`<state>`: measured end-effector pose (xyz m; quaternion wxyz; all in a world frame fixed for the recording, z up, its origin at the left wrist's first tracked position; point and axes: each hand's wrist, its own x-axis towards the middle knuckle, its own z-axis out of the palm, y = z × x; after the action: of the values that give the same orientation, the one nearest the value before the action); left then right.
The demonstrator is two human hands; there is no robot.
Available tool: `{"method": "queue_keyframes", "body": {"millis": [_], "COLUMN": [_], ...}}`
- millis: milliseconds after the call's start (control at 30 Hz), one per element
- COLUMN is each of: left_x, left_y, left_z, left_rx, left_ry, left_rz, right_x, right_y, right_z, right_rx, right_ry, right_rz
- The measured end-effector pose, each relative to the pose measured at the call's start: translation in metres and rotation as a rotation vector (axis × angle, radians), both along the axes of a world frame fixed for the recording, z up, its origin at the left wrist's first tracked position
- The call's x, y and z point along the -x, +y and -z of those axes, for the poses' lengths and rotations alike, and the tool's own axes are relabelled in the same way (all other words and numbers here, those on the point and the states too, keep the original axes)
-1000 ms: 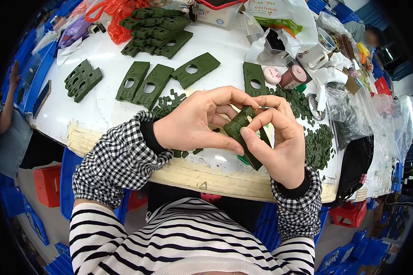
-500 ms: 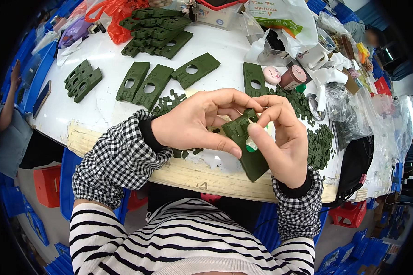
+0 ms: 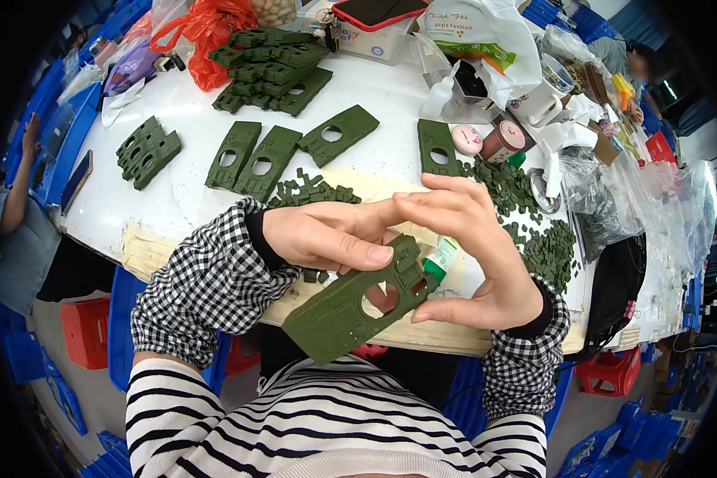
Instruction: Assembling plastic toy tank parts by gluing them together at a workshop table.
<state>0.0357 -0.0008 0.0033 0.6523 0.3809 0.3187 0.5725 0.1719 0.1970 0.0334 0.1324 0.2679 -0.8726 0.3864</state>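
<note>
White and crowded, the bench [image 3: 175, 203] spreads out ahead of me, with blue crates along its far edges and plastic bags heaped at the right. Between my two hands, just above the near edge of the bench, I hold a flat green plastic plate [image 3: 350, 301] with a round hole in its middle; it tilts, its lower end pointing down toward my striped shirt and its upper end rising to the right.

My left hand [image 3: 327, 235] is in a closed grip on the plate: the thumb presses on the top face near the hole, and the other fingers are curled behind where I cannot see them. My right hand [image 3: 474, 251] takes the upper right end, its thumb under the plate's edge and its fingers arched over the top, barely bent. A small green and white tube [image 3: 438, 259] shows just behind the plate, against my right palm; whether I grip it I cannot tell.

Further out on the bench lie three more holed plates [image 3: 283, 151] side by side, a stack of the same plates [image 3: 271, 68] beyond them, and a spread of small green pieces [image 3: 534, 231] just right of my right hand.
</note>
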Motion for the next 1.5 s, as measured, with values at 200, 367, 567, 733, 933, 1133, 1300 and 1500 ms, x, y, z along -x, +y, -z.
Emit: {"method": "queue_keyframes", "body": {"millis": [200,367,567,733,933,1133,1300,1500], "left_x": [-0.007,0.003,-0.007,0.000,0.000,0.003,0.004,0.005], "left_y": [-0.004,0.013,0.017,0.012,0.012,0.012,0.011,0.010], "left_z": [-0.012,0.003,0.008,0.012,0.014,0.017,0.019,0.019], "left_rx": [0.190,0.077,-0.189,-0.060,-0.081,-0.082,-0.092,-0.108], "left_ry": [-0.082,0.172,0.184,0.270,0.326,0.358,0.374,0.364], "left_rz": [-0.108,-0.387,-0.511,-0.558,-0.577,-0.569,-0.591,-0.579], "right_x": [0.001,0.005,0.009,-0.006,-0.058,-0.072,-0.063,-0.063], "right_y": [-0.002,0.001,0.006,0.018,0.086,0.111,0.113,0.113], "right_z": [0.009,0.015,0.029,0.020,0.009,0.037,0.046,0.043], "right_rx": [-0.026,0.089,0.033,0.178,-0.279,-0.276,-0.230,-0.395], "right_ry": [0.106,0.312,0.363,0.231,-0.136,-0.387,-0.449,-0.381], "right_rz": [0.095,0.352,0.461,0.520,0.830,0.839,0.795,0.714]}}
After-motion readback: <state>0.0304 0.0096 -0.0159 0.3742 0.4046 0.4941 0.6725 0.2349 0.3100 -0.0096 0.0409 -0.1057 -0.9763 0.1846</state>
